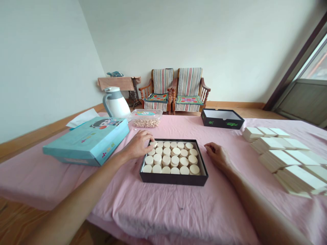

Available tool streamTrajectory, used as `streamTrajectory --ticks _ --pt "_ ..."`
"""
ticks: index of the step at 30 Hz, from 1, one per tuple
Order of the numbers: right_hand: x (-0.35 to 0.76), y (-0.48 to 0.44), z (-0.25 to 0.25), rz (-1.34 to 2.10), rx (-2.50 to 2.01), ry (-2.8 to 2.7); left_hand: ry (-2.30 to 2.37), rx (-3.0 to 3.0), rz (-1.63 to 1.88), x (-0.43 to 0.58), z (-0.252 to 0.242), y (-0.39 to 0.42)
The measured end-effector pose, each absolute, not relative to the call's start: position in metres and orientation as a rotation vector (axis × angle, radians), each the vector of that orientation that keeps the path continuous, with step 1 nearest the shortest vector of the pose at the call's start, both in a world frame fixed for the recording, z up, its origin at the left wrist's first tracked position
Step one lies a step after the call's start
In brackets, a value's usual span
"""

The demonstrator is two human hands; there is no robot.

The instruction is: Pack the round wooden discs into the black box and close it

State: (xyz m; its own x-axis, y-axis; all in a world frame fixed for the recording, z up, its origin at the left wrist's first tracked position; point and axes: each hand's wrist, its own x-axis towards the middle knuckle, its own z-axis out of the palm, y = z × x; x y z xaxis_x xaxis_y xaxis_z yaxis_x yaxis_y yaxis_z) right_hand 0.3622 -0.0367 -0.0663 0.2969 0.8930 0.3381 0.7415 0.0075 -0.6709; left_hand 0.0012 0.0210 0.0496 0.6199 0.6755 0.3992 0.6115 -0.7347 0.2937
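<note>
A shallow black box [173,180] holds rows of round, pale wooden discs [175,160], stacked in columns. My left hand [139,144] reaches over the box's back left corner. Its thumb and forefinger are closed about a wooden disc [153,144] at the top of the corner stack. To the right of the box, my right hand [218,154] rests on the pink cloth with its fingers curled in. Nothing shows in that hand, and it is apart from the box.
On the left lie a light blue carton [84,139], a white and grey jug [117,103] and a clear tub of small beads [146,122]. A black box lid [222,119] stands at the back right. Stacks of pale rectangular wooden pieces [283,153] fill the right side.
</note>
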Motion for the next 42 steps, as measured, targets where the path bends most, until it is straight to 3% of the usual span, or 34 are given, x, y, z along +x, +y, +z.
streamTrajectory --ticks 42 --pt "0.3619 -0.0392 -0.0643 0.218 -1.800 -1.493 1.321 2.713 0.601 0.0090 0.0530 0.0215"
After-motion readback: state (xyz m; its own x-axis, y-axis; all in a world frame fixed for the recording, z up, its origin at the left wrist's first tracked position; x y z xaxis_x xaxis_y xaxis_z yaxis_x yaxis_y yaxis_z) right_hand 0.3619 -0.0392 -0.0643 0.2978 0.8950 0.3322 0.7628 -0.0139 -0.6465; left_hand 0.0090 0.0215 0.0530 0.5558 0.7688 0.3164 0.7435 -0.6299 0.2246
